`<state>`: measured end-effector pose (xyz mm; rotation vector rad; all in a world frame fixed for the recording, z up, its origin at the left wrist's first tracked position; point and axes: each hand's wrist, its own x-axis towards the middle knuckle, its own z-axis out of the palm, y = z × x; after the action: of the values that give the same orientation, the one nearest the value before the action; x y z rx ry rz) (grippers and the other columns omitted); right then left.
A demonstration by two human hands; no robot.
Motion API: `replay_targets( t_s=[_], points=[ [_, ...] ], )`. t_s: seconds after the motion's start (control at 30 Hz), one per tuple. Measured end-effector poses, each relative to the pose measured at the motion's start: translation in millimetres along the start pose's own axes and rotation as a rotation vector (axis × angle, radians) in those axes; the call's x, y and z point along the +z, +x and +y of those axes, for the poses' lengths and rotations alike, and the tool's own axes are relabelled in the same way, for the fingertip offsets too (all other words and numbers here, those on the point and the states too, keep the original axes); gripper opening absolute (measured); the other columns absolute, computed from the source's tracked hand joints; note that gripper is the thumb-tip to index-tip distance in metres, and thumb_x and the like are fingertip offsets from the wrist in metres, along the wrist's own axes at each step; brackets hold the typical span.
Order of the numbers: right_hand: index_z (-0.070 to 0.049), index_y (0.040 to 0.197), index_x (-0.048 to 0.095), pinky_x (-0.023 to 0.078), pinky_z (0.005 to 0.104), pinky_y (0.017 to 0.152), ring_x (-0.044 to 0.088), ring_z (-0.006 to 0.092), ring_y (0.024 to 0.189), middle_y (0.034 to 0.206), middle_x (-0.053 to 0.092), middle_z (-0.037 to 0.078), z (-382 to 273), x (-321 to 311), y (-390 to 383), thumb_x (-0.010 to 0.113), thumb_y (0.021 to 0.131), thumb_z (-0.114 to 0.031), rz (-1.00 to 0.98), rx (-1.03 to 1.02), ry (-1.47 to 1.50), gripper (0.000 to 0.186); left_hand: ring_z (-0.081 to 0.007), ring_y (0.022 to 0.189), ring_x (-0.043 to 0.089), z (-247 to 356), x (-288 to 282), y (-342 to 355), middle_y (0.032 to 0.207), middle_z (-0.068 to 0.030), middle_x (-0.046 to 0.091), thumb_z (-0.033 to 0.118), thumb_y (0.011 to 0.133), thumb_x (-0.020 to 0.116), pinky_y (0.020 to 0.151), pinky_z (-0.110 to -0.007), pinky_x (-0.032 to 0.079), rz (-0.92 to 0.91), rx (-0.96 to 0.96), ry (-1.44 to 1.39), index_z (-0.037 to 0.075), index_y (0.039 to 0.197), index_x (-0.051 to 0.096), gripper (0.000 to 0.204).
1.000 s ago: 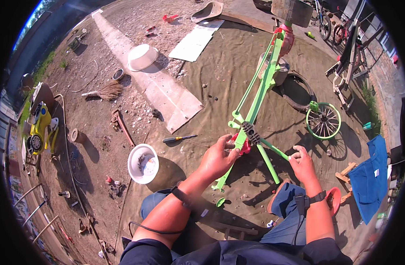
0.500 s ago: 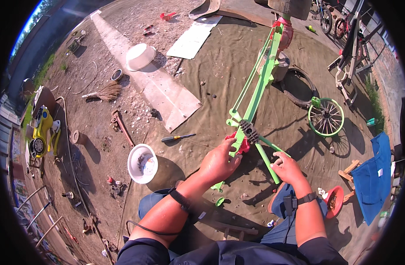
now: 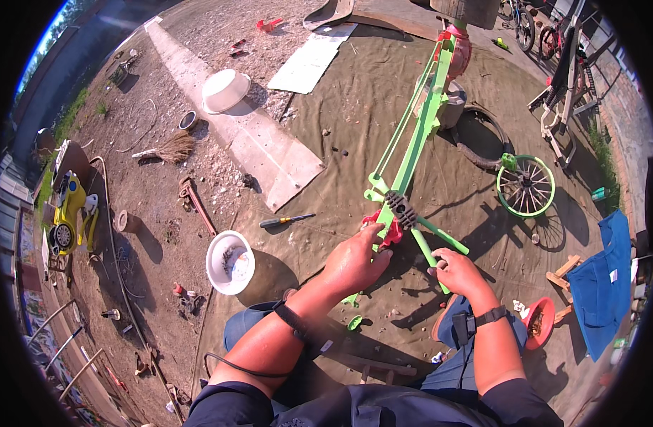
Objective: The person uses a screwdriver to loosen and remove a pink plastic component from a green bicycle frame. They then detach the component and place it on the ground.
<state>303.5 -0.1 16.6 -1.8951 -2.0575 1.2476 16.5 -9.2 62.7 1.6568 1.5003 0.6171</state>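
A bright green bicycle frame slants from the far right toward me. A red part and a dark ribbed block sit at its near end. My left hand is closed at this end, its fingers curled over the red part; some of the grip is hidden behind the hand. Two green tubes spread from below the block. Around the left one of these, a green tube, the thumb and fingers of my right hand are closed near its lower end.
A white bucket, a screwdriver and a pipe wrench lie to the left. Farther off are a white basin and a broom. On the right stand a green-rimmed wheel, a tyre, a red bowl and blue cloth.
My right hand has moved slightly left and closed on the lower end of the green tube. My left hand stays at the red part.
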Motion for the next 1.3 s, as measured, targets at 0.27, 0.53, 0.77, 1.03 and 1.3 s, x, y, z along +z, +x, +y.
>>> replay_targets(
  t_s=[0.27, 0.53, 0.77, 1.03, 1.3],
  points=[
    [-0.007, 0.116, 0.064, 0.054, 0.0426, 0.074, 0.069, 0.0336, 0.085, 0.089, 0.071, 0.012, 1.1, 2.7, 2.0, 0.076, 0.085, -0.027, -0.011, 0.001, -0.021, 0.039, -0.0371, 0.094, 0.071, 0.5, -0.6, -1.8, 0.112, -0.0191, 0.072, 0.029, 0.088, 0.068, 0.082, -0.047, 0.056, -0.032, -0.009, 0.0, 0.004, 0.137, 0.051, 0.058],
    [-0.007, 0.117, 0.064, 0.055, 0.0409, 0.074, 0.071, 0.0316, 0.084, 0.09, 0.073, 0.012, -1.0, 2.4, 0.8, 0.076, 0.085, -0.024, -0.028, -0.004, 0.023, 0.039, -0.0392, 0.091, 0.07, -0.1, 1.5, -0.9, 0.103, -0.0196, 0.072, 0.029, 0.088, 0.068, 0.079, -0.049, 0.056, -0.04, -0.006, 0.033, 0.005, 0.136, 0.051, 0.057],
    [-0.005, 0.116, 0.064, 0.055, 0.0406, 0.074, 0.071, 0.0311, 0.083, 0.088, 0.072, 0.012, -2.9, 0.8, 1.1, 0.076, 0.084, -0.023, -0.026, -0.024, 0.015, 0.039, -0.0391, 0.09, 0.07, -1.1, 3.7, -2.6, 0.101, -0.0193, 0.072, 0.028, 0.088, 0.068, 0.079, -0.049, 0.056, -0.009, 0.038, 0.059, 0.004, 0.136, 0.051, 0.056],
    [-0.005, 0.117, 0.064, 0.055, 0.0407, 0.074, 0.071, 0.0312, 0.083, 0.088, 0.072, 0.013, -3.2, 0.9, 1.8, 0.077, 0.084, -0.023, -0.034, -0.012, 0.017, 0.039, -0.0394, 0.091, 0.07, 0.1, 4.0, -2.7, 0.101, -0.0202, 0.072, 0.027, 0.088, 0.068, 0.08, -0.049, 0.056, -0.021, 0.037, 0.055, 0.004, 0.135, 0.052, 0.055],
    [-0.006, 0.117, 0.065, 0.055, 0.0408, 0.075, 0.07, 0.0313, 0.084, 0.091, 0.072, 0.013, -4.5, 1.4, 2.0, 0.077, 0.084, -0.023, -0.034, -0.017, 0.004, 0.04, -0.0404, 0.09, 0.07, -1.4, 5.5, -3.4, 0.097, -0.0217, 0.071, 0.027, 0.088, 0.067, 0.081, -0.05, 0.055, -0.009, 0.062, 0.049, 0.004, 0.135, 0.052, 0.054]
  ],
)
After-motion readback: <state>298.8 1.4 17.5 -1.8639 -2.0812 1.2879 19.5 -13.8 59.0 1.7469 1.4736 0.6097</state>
